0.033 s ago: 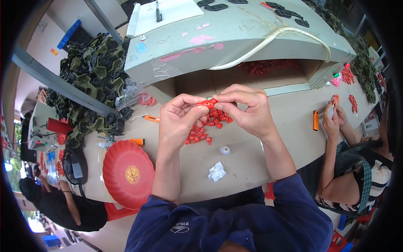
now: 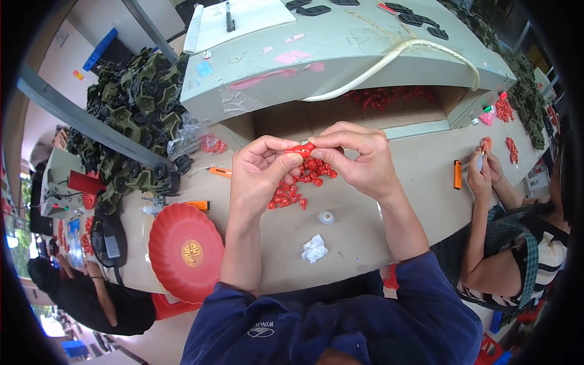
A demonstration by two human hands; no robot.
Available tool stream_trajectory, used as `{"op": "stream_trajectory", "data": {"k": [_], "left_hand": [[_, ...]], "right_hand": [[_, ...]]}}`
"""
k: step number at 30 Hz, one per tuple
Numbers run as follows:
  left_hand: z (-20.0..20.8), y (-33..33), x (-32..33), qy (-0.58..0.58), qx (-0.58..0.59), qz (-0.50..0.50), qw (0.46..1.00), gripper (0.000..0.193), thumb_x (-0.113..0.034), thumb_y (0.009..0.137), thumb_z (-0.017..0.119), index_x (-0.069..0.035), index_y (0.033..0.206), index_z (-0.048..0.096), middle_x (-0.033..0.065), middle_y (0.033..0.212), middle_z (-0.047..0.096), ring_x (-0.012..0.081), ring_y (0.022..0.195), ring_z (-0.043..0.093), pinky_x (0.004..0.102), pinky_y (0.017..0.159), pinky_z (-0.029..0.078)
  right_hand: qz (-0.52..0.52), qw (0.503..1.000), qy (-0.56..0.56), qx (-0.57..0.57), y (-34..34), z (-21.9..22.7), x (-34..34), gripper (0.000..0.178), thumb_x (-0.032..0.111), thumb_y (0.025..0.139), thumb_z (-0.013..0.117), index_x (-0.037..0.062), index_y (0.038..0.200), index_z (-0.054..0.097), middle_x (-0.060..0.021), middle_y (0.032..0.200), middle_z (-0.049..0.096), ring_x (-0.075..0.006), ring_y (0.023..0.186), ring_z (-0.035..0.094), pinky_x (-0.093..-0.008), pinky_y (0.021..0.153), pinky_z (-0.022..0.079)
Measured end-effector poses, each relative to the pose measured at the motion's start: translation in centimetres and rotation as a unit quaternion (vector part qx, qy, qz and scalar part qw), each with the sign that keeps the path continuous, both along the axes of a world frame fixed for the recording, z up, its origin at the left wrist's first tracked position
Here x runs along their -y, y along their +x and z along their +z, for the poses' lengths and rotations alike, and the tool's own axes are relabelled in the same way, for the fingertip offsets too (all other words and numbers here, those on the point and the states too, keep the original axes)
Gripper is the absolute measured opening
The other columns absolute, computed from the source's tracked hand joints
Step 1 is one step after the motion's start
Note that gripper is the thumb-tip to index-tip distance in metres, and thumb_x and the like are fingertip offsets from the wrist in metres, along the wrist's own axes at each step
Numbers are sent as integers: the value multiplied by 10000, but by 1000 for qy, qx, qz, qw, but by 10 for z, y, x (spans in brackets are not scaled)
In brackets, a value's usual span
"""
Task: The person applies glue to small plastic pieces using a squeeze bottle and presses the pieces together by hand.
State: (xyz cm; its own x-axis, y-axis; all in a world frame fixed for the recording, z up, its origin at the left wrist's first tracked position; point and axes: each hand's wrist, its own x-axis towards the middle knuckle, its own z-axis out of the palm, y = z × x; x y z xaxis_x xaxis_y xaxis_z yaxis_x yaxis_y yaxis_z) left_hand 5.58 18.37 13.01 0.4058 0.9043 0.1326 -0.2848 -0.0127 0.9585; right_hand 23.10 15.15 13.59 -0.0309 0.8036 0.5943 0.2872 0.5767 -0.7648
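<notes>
Nearest, at the lower edge, the wearer's navy sleeves (image 2: 420, 277) lead to two bare hands raised over a worktop (image 2: 359, 237). The left hand (image 2: 255, 173) and the right hand (image 2: 368, 161) meet at their fingertips, each closed in a pinch, thumb against forefinger, on one small red piece (image 2: 300, 149). The left hand's remaining fingers curl loosely beneath; the right hand's fold inward.

The red piece sits between the hands, held up off the worktop. Its long axis runs roughly left to right, from one pinch to the other, with the right end tipped slightly toward the far side. The fingers cover both ends, so which end is its front cannot be told.

It looks like glossy moulded plastic: probably very light, fairly stiff and a little slippery, with any thin parts likely to bend or snap if squeezed hard. A fingertip pinch near each end seems the surest hold, leaving the middle uncovered.

On the worktop below, a crumpled white tissue (image 2: 314, 248) lies nearest the wearer, then a small white round container (image 2: 326, 217), then a loose pile of red pieces (image 2: 295, 191), partly hidden by the left hand. Beyond stands a grey shelf unit (image 2: 261, 91).
</notes>
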Motion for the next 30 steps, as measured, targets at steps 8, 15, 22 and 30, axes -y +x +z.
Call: {"op": "stream_trajectory", "data": {"k": [8,15,22,30], "left_hand": [[0,2,0,-26,-10,-18,999,144,-15,796,621,15,927,570,83,791,635,94,638,601,180,499,467],[2,3,-1,-38,-16,-40,998,162,-4,787,626,25,934,566,122,835,644,130,682,632,201,531,502],[-1,5,-2,-28,3,-50,998,192,21,764,641,29,935,554,109,838,629,119,719,617,220,597,520],[2,9,-1,-12,8,-59,998,317,18,758,648,13,1051,530,75,822,607,98,745,597,218,623,502]], "right_hand": [[12,998,-56,0,5,0,-3,165,-49,718,635,-22,880,653,-108,797,639,-143,701,605,-227,600,480],[19,997,-78,-19,8,1,-1,171,-27,740,622,-19,908,651,-102,813,641,-141,716,603,-233,620,479],[34,993,-108,-38,8,2,-1,178,-21,750,616,-13,924,649,-94,824,638,-131,724,599,-232,632,475],[2,991,-119,-54,7,2,-1,140,-2,733,652,-13,872,642,-69,804,630,-105,701,583,-221,606,463]]}}
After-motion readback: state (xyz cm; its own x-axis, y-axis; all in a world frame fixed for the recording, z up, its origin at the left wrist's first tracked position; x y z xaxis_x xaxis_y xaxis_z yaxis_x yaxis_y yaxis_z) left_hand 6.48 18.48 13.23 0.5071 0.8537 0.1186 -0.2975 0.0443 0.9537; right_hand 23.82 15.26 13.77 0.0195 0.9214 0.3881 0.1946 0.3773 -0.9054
